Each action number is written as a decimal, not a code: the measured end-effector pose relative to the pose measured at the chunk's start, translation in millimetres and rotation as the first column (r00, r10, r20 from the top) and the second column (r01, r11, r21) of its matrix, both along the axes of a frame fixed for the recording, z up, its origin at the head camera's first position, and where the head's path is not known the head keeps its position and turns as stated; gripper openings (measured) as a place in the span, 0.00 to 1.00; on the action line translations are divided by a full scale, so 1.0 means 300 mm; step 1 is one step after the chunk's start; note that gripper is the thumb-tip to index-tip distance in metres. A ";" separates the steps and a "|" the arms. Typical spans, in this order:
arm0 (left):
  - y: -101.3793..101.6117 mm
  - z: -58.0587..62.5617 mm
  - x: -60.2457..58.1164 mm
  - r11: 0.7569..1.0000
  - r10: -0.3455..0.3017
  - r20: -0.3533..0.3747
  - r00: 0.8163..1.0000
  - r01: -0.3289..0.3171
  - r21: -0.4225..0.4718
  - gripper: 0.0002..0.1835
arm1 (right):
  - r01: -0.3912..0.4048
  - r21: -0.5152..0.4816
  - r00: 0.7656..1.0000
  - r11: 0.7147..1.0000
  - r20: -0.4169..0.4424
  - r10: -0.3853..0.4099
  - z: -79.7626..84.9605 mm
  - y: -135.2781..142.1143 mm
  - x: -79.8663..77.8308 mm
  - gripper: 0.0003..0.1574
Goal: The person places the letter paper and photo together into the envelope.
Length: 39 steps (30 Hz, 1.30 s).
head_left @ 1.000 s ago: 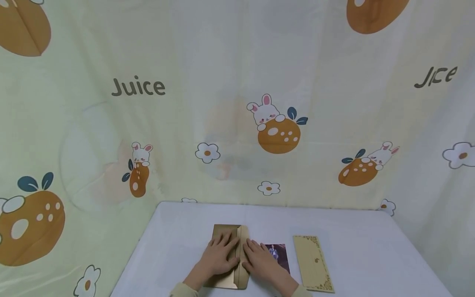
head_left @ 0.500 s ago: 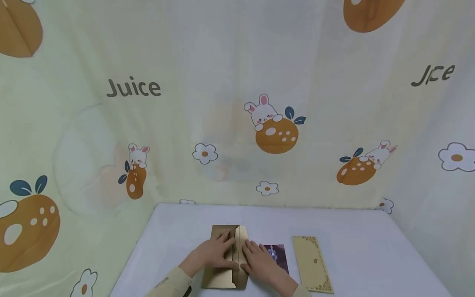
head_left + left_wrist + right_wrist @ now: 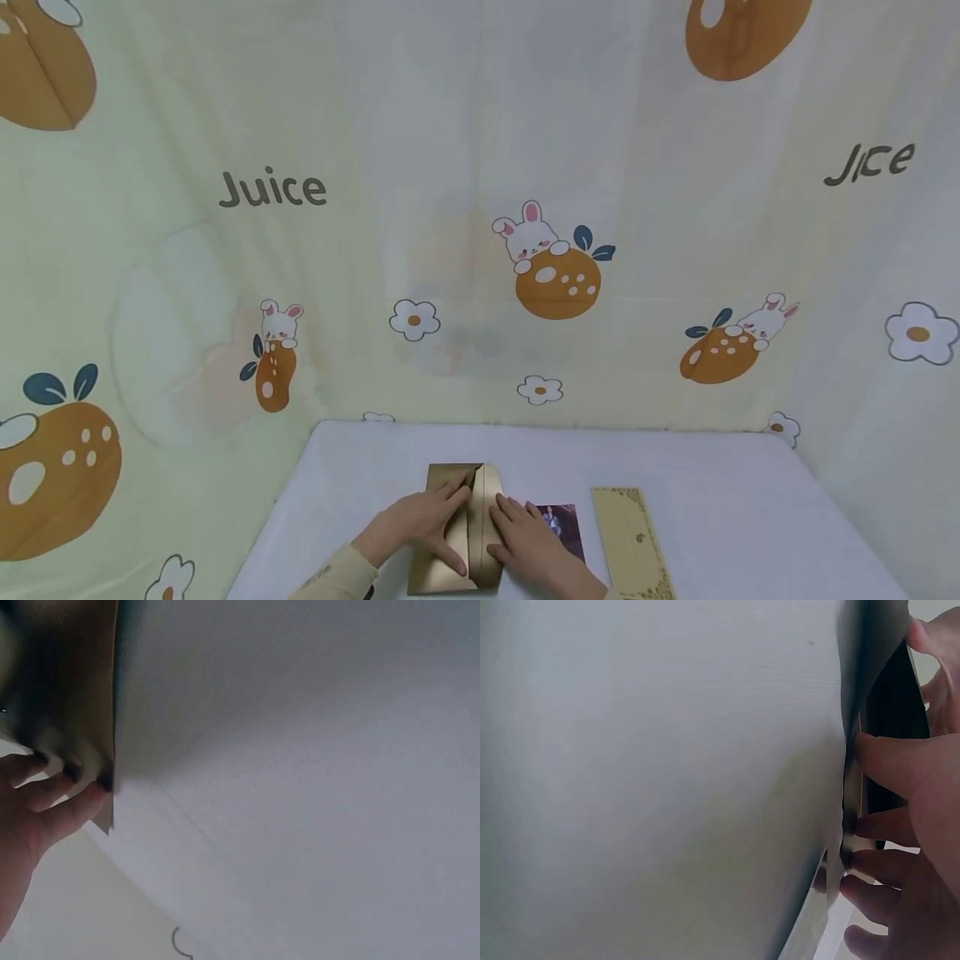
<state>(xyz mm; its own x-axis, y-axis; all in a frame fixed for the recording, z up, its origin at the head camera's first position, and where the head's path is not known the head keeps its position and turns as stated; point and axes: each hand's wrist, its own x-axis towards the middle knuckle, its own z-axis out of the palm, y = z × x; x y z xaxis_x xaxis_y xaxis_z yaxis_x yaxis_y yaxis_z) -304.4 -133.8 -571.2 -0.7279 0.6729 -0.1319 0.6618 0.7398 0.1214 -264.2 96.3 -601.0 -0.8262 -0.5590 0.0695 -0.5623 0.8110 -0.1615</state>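
A gold envelope [image 3: 435, 575] lies on the white table with its flap folded out to the right. A dark gap shows along its mouth in the head view, and the right wrist view looks into the dark opening [image 3: 894, 705]. My left hand [image 3: 420, 521] spreads thumb and fingers over the envelope's body beside the mouth. In the left wrist view its fingertips [image 3: 97, 791] touch the envelope's edge. My right hand [image 3: 531, 537] rests on the flap with fingers extended, and its forearm passes over the corner of a photo [image 3: 567, 527].
A pale yellow card [image 3: 626, 533] with an ornate brown border lies right of the photo. The white tabletop [image 3: 720, 500] extends beyond it. A patterned curtain [image 3: 465, 350] hangs behind the table and at both sides.
My left hand has shifted left, its thumb moving nearer the envelope's front end. The gap at the mouth has widened. My right hand has stayed on the flap.
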 end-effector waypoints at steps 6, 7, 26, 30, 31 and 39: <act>0.014 0.004 -0.010 0.999 0.024 -0.009 1.000 -0.024 -0.045 0.58 | 0.004 -0.020 1.000 1.000 0.006 -0.004 0.007 -0.002 -0.007 0.37; 0.016 0.005 -0.010 0.998 0.026 -0.008 1.000 -0.026 -0.049 0.58 | 0.001 -0.026 1.000 1.000 -0.001 -0.001 0.009 -0.002 -0.008 0.36; 0.021 0.018 -0.016 0.999 0.025 -0.033 0.999 -0.026 -0.045 0.55 | 0.069 -0.148 0.995 0.987 -0.061 -0.079 0.055 0.050 -0.032 0.32; 0.014 0.016 -0.014 0.999 0.028 -0.032 0.999 -0.029 -0.031 0.55 | 0.086 -0.152 0.995 0.985 -0.032 -0.091 0.053 0.082 -0.022 0.32; 0.013 0.015 -0.013 0.999 0.028 -0.030 0.999 -0.029 -0.028 0.55 | 0.097 -0.152 0.995 0.984 -0.023 -0.102 0.053 0.092 -0.019 0.32; 0.021 0.025 0.002 0.999 0.036 -0.011 0.999 -0.037 -0.030 0.54 | 0.311 -0.161 0.946 0.937 -0.039 -0.321 0.021 0.187 -0.024 0.39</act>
